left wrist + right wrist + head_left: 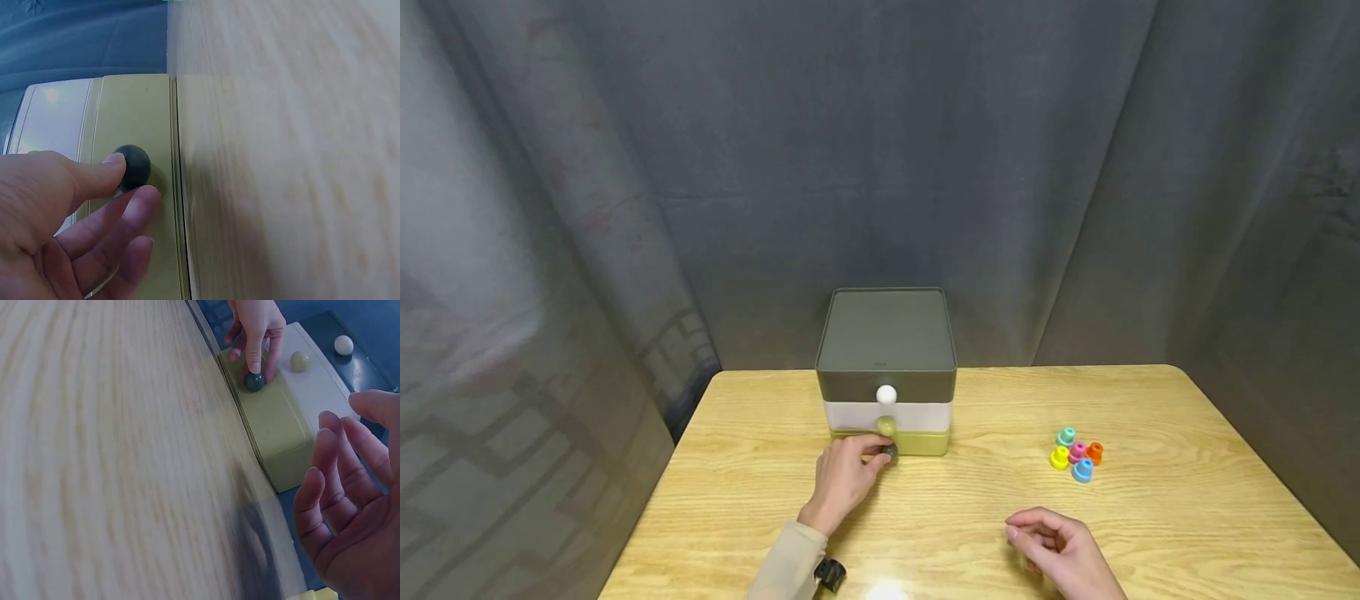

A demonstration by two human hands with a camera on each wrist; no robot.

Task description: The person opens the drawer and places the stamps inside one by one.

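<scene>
Three stacked drawers in the unit [886, 329], all looking closed or nearly so. Left hand [844, 479] pinches the dark knob [135, 167] on the yellow-green bottom drawer [927, 445], thumb on one side, fingers on the other. Right hand [1060, 546] hangs over the surface [970, 517], fingers loosely bent, thumb apart, nothing held. Progress, my read: early. Knob grip done; no clear pull-out of the bottom drawer yet. Five small coloured pieces [1077, 452] sit in a loose cluster right of the unit, untouched.

Can't see: drawer contents; the left index fingertip, lost behind the knob in left wrist view; any small gap at the bottom drawer. Right forearm cut off by the frame. Yellow bit [320, 594] at right wrist view's bottom edge is cropped, can't identify.
</scene>
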